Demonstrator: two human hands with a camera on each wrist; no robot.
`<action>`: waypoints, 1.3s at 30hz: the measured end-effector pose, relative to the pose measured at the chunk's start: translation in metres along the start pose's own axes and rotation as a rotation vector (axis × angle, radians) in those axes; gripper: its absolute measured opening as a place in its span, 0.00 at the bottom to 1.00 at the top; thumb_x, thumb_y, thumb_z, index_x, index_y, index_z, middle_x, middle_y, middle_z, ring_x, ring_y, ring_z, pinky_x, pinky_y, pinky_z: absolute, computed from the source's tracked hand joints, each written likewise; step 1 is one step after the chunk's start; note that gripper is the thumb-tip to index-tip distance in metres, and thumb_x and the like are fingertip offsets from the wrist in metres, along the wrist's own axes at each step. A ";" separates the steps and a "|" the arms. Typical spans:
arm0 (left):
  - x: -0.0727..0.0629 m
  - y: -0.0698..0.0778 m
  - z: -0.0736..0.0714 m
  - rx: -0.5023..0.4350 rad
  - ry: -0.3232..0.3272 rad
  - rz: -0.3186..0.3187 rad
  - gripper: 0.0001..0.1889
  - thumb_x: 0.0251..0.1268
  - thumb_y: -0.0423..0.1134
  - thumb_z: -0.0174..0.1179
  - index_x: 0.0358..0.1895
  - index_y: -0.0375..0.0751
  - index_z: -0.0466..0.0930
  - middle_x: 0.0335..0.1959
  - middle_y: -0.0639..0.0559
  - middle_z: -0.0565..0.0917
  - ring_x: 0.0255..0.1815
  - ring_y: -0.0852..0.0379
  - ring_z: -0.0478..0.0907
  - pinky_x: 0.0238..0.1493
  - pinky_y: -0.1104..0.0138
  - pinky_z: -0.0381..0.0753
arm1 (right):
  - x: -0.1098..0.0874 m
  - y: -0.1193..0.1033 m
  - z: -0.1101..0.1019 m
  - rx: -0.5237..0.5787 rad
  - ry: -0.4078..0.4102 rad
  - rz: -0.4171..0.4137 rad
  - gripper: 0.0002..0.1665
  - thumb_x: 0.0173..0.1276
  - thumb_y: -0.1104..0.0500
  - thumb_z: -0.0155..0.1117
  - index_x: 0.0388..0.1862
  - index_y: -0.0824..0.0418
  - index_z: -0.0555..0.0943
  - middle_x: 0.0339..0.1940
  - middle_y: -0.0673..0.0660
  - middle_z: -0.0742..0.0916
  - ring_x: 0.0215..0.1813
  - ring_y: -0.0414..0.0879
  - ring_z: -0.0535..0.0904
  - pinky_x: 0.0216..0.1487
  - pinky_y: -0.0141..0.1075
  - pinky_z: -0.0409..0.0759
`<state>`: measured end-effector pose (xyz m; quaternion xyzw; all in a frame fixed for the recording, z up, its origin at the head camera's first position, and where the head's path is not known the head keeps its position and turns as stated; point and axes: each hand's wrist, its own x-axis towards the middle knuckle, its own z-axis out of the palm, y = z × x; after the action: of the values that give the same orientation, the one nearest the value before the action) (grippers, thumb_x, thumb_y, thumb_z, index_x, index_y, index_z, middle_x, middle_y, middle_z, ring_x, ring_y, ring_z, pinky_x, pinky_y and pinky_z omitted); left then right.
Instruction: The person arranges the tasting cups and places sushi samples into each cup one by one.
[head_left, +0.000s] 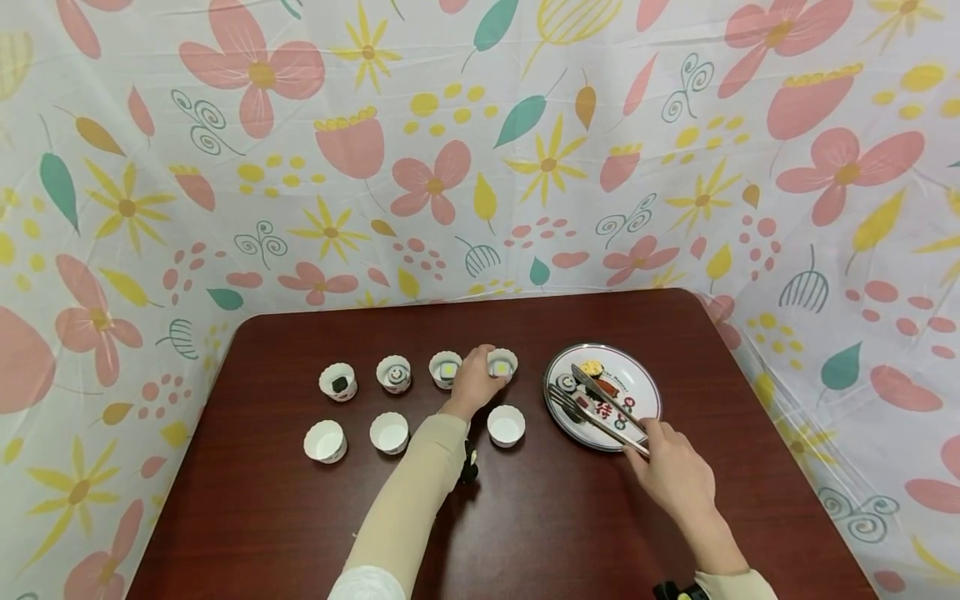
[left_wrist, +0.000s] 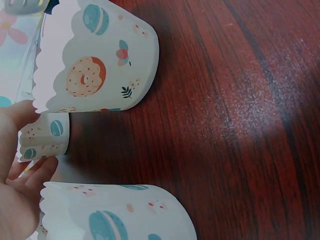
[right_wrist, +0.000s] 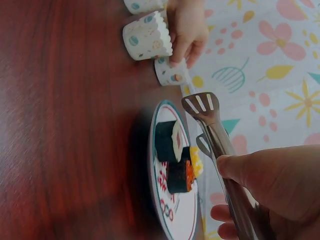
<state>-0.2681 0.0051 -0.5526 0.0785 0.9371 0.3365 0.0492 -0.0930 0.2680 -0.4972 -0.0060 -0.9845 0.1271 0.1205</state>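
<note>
My left hand (head_left: 474,379) pinches the rim of a paper cup (head_left: 502,364) at the right end of the back row; a piece with a yellow centre sits inside. In the left wrist view, thumb and fingers are on either side of this printed cup (left_wrist: 45,135). My right hand (head_left: 672,468) holds metal tongs (head_left: 611,404), their tips apart over a round plate (head_left: 641,387). On the plate lie toy-like sushi pieces, among them an orange-topped roll (right_wrist: 180,176), a yellow-topped one (right_wrist: 197,162) and a dark-wrapped roll (right_wrist: 168,141). The tongs grip nothing visible.
More paper cups stand left of my left hand; one holds a dark piece (head_left: 340,384), another a smiling roll (head_left: 396,375). The front-row cups, including one white cup (head_left: 506,427), look bare inside. My left forearm hides part of the brown table (head_left: 555,517). A floral cloth (head_left: 480,167) hangs behind.
</note>
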 end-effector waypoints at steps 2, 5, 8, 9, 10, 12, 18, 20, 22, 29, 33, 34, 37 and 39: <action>0.000 0.000 -0.001 0.000 -0.002 0.001 0.33 0.53 0.46 0.66 0.63 0.46 0.65 0.58 0.48 0.73 0.53 0.48 0.74 0.47 0.58 0.76 | -0.004 0.003 -0.001 -0.003 0.032 -0.011 0.25 0.51 0.55 0.69 0.45 0.67 0.75 0.31 0.64 0.81 0.33 0.62 0.77 0.24 0.53 0.72; 0.000 0.001 -0.001 -0.006 -0.009 -0.004 0.33 0.54 0.46 0.66 0.64 0.46 0.65 0.59 0.48 0.73 0.54 0.48 0.74 0.48 0.57 0.76 | -0.010 0.008 -0.001 -0.010 0.049 -0.028 0.26 0.50 0.54 0.70 0.43 0.67 0.75 0.28 0.63 0.80 0.30 0.62 0.76 0.21 0.51 0.70; -0.001 0.001 -0.001 -0.015 -0.011 -0.009 0.33 0.53 0.46 0.66 0.64 0.46 0.65 0.59 0.48 0.72 0.54 0.47 0.74 0.48 0.57 0.76 | -0.015 0.012 0.001 -0.015 0.057 -0.035 0.25 0.48 0.54 0.71 0.42 0.67 0.75 0.26 0.61 0.79 0.29 0.62 0.76 0.20 0.51 0.69; -0.001 0.001 -0.001 -0.017 -0.010 -0.010 0.33 0.53 0.45 0.66 0.63 0.46 0.65 0.59 0.48 0.72 0.54 0.47 0.74 0.48 0.57 0.76 | -0.016 0.013 0.001 -0.016 0.059 -0.035 0.25 0.48 0.55 0.71 0.41 0.67 0.75 0.26 0.61 0.79 0.28 0.62 0.76 0.19 0.50 0.69; -0.001 0.001 -0.001 -0.018 -0.007 -0.010 0.33 0.53 0.45 0.66 0.63 0.46 0.65 0.59 0.48 0.72 0.54 0.48 0.74 0.48 0.57 0.76 | -0.017 0.014 0.002 -0.018 0.063 -0.037 0.25 0.47 0.55 0.71 0.41 0.67 0.75 0.25 0.61 0.79 0.28 0.61 0.76 0.19 0.50 0.68; 0.000 0.001 0.000 -0.016 -0.003 -0.008 0.33 0.53 0.45 0.66 0.63 0.46 0.65 0.59 0.48 0.73 0.54 0.48 0.74 0.48 0.57 0.76 | -0.020 0.016 0.003 -0.019 0.068 -0.034 0.25 0.47 0.56 0.71 0.40 0.67 0.75 0.25 0.60 0.79 0.27 0.61 0.76 0.18 0.50 0.68; -0.001 0.001 0.001 -0.026 -0.001 -0.005 0.33 0.53 0.45 0.66 0.63 0.45 0.65 0.58 0.48 0.73 0.53 0.47 0.74 0.47 0.57 0.76 | -0.024 0.017 0.005 -0.016 0.061 -0.029 0.24 0.47 0.57 0.71 0.39 0.68 0.75 0.24 0.60 0.78 0.25 0.60 0.75 0.18 0.49 0.69; -0.001 0.001 0.000 -0.030 0.000 -0.004 0.33 0.53 0.45 0.66 0.64 0.45 0.65 0.59 0.47 0.72 0.53 0.47 0.74 0.47 0.57 0.76 | -0.024 0.017 0.007 -0.013 0.058 -0.022 0.23 0.47 0.58 0.71 0.39 0.68 0.75 0.23 0.59 0.78 0.24 0.60 0.75 0.18 0.49 0.68; -0.001 0.001 0.000 -0.034 -0.004 -0.007 0.33 0.54 0.45 0.66 0.64 0.45 0.64 0.59 0.47 0.72 0.53 0.47 0.74 0.47 0.57 0.76 | -0.025 0.018 0.008 -0.012 0.056 -0.019 0.21 0.47 0.58 0.70 0.37 0.67 0.74 0.22 0.58 0.77 0.23 0.59 0.74 0.17 0.49 0.68; -0.004 0.002 0.000 -0.029 -0.030 -0.010 0.40 0.54 0.43 0.66 0.69 0.47 0.56 0.66 0.47 0.65 0.57 0.47 0.72 0.51 0.55 0.74 | -0.026 0.019 0.012 -0.012 0.023 -0.001 0.19 0.49 0.58 0.70 0.36 0.65 0.73 0.21 0.57 0.77 0.21 0.59 0.74 0.15 0.47 0.65; -0.006 0.003 -0.002 -0.025 -0.050 0.001 0.44 0.54 0.44 0.66 0.72 0.50 0.50 0.70 0.49 0.59 0.61 0.47 0.69 0.53 0.53 0.73 | -0.026 0.019 0.012 -0.009 0.003 0.013 0.19 0.50 0.58 0.69 0.37 0.65 0.73 0.22 0.57 0.77 0.23 0.59 0.75 0.16 0.48 0.66; -0.006 0.004 -0.003 -0.030 -0.053 0.005 0.44 0.54 0.44 0.66 0.72 0.50 0.49 0.70 0.49 0.58 0.61 0.47 0.69 0.53 0.54 0.73 | -0.026 0.019 0.012 -0.007 -0.002 0.016 0.19 0.51 0.58 0.69 0.37 0.65 0.73 0.22 0.58 0.78 0.23 0.59 0.75 0.16 0.48 0.67; -0.007 0.006 -0.007 -0.045 -0.058 0.024 0.44 0.54 0.43 0.65 0.73 0.52 0.48 0.71 0.50 0.56 0.62 0.47 0.68 0.51 0.55 0.74 | -0.026 0.019 0.012 -0.005 -0.012 0.023 0.19 0.51 0.58 0.69 0.37 0.65 0.73 0.22 0.58 0.78 0.23 0.60 0.75 0.17 0.48 0.67; -0.008 0.008 -0.010 -0.043 -0.063 0.038 0.44 0.55 0.43 0.65 0.73 0.53 0.47 0.72 0.51 0.55 0.63 0.47 0.67 0.50 0.55 0.74 | -0.026 0.020 0.011 -0.005 -0.014 0.026 0.19 0.51 0.58 0.69 0.37 0.64 0.72 0.22 0.58 0.78 0.24 0.60 0.75 0.17 0.48 0.67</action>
<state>-0.2609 0.0035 -0.5394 0.1059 0.9260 0.3547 0.0738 -0.0709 0.2832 -0.5189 -0.0183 -0.9855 0.1262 0.1120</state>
